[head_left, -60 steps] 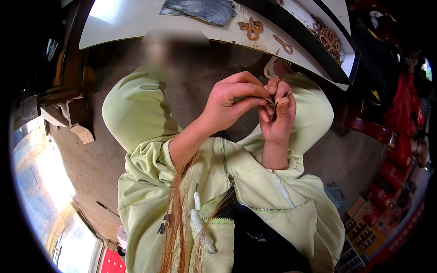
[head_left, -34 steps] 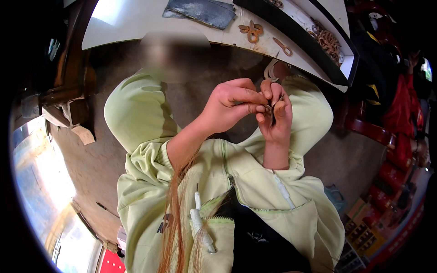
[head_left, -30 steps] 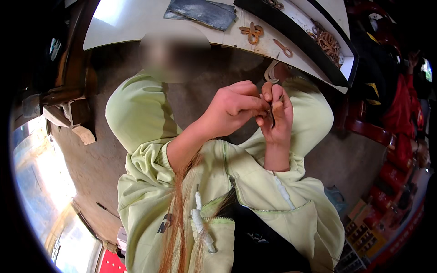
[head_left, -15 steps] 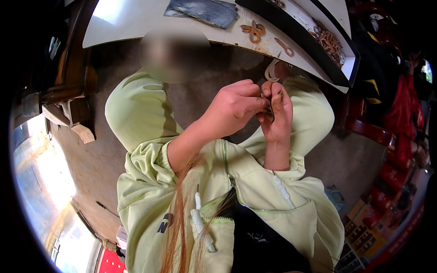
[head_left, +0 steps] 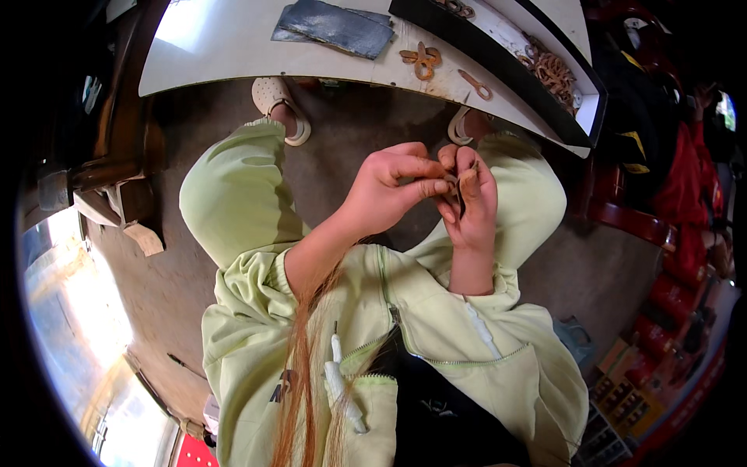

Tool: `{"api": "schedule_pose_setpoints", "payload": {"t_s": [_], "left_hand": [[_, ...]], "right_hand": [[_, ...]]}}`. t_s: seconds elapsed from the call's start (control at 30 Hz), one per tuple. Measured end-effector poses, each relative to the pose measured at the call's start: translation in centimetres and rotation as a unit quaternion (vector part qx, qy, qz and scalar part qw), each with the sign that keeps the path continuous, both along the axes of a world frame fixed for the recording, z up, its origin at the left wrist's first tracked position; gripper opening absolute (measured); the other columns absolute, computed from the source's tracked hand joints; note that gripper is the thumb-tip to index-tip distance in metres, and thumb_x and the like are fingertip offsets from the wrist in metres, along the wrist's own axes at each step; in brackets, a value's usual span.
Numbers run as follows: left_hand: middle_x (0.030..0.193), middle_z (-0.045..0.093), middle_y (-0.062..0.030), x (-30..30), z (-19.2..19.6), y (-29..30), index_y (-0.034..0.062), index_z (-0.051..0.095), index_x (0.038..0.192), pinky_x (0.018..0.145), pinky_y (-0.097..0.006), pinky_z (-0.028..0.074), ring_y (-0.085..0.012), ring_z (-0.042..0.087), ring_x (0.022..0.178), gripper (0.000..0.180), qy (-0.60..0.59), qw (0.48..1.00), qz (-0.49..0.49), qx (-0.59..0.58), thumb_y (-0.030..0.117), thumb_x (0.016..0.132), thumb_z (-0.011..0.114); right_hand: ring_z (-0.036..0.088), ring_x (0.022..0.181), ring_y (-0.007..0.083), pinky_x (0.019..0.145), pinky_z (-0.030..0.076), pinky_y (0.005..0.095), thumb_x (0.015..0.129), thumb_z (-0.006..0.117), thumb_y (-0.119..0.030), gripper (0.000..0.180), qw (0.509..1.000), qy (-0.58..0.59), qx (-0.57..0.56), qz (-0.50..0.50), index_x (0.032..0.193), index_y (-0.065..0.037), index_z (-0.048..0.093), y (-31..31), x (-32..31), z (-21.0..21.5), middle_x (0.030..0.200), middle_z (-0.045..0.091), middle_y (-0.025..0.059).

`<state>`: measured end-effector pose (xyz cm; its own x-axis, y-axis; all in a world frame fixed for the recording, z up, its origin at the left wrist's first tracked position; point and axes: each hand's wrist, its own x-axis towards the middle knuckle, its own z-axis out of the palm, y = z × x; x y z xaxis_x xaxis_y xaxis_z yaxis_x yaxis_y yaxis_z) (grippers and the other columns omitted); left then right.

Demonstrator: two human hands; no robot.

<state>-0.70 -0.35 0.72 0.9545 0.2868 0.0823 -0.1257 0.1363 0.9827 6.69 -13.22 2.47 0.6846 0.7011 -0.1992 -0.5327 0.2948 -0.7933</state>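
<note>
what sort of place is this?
Probably a small workshop or home work corner, judging by the white table with dark flat sheets, loose brown ring-ended pieces and a black-walled tray holding a brown pile.

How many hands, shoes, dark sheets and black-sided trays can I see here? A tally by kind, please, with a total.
Hands: 2 (left hand, right hand)
Pale shoes: 2
Dark sheets, overlapping: 2 visible
Black-sided tray: 1
Total: 7

Not counted: the brown pieces in the tray, too jumbled to number.
</note>
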Motion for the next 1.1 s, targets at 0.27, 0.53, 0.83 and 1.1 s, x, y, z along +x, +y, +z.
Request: {"api": "schedule_pose_setpoints", "payload": {"t_s": [0.27,0.53,0.83,1.1], "left_hand": [[0.081,0.060,-0.0051,0.2,0.8,0.1,-0.0014,0.067,0.089,0.067,-0.027,0.047,-0.0150,0.058,0.075,0.010,0.041,0.983,-0.028,-0.179,0.004,0.081,0.068],[0.089,0.060,-0.0048,0.3,-0.7,-0.4,-0.0003,0.058,0.104,0.068,-0.026,0.047,-0.0132,0.057,0.078,0.021,0.043,0.921,-0.056,-0.382,0.009,0.087,0.065],[0.088,0.058,-0.0028,0.4,-0.1,-1.0,0.0014,0.056,0.107,0.061,-0.023,0.042,-0.0104,0.055,0.074,0.025,0.045,0.874,-0.105,-0.471,0.014,0.087,0.065],[0.088,0.060,-0.0006,0.3,-0.2,-0.9,0.0038,0.057,0.107,0.066,-0.023,0.048,-0.0081,0.056,0.074,0.024,0.088,0.881,-0.089,-0.456,0.012,0.086,0.067]], "right_hand": [[0.049,0.069,0.0039,0.039,0.035,0.0129,0.092,0.057,-0.036,0.029,0.962,0.197,0.187,-0.008,0.089,-0.010,0.044,0.2,0.2,-1.4,0.097,0.049,0.0014],[0.047,0.069,0.0063,0.045,0.039,0.0143,0.092,0.057,-0.037,0.029,0.963,0.147,0.223,-0.029,0.090,-0.011,0.044,-0.1,0.4,-2.0,0.095,0.047,0.0017],[0.049,0.081,0.0105,0.077,0.042,0.0235,0.092,0.061,-0.025,0.024,0.982,-0.113,0.034,-0.150,0.088,-0.007,0.046,0.3,-0.5,-1.4,0.103,0.054,0.0056],[0.057,0.092,0.0185,0.081,0.046,0.0296,0.093,0.058,-0.015,0.019,0.973,-0.179,-0.011,-0.144,0.086,-0.006,0.043,1.4,-0.7,-0.6,0.088,0.062,0.0121]]}}
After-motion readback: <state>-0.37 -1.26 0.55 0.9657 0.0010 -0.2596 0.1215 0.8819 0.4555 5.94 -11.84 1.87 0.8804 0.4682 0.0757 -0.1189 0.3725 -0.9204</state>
